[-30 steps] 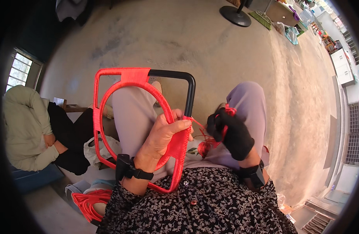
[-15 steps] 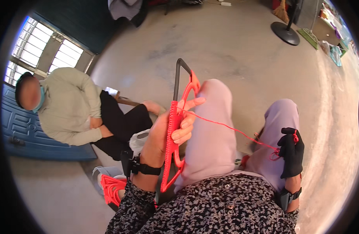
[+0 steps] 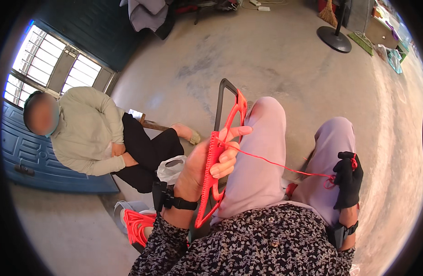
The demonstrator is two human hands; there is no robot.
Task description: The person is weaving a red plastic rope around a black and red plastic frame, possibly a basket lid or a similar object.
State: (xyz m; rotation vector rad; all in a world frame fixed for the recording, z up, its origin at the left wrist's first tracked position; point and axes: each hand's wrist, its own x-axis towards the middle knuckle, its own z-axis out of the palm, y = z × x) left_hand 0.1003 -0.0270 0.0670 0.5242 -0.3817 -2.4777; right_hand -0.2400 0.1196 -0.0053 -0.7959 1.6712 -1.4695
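My left hand [image 3: 225, 158], bare, grips a bent frame [image 3: 208, 177] whose near edge is closely wrapped in red cord. The frame's far bar [image 3: 220, 106] is dark and uncovered, and red strips with gaps between them join its sides. It is held tilted over my left thigh. A thin red cord [image 3: 285, 166] runs from the frame across my lap to my right hand [image 3: 348, 179]. That hand wears a black glove, with its fingers closed round the cord. A small loose tangle of cord [image 3: 330, 182] hangs beside the glove. The fingertips of the right hand are partly hidden.
At the left a person [image 3: 89, 131] sits with hands in their lap, before a blue door panel [image 3: 46, 156]. A white plastic bag [image 3: 171, 169] and red strapwork [image 3: 138, 225] lie low beside my left arm. A black stand base [image 3: 333, 39] and brooms [image 3: 328, 16] stand at the far right.
The frame and both hands appear slightly further right and lower in the picture, as the whole view has shifted. Both grips and the cord stretched between the hands look the same.
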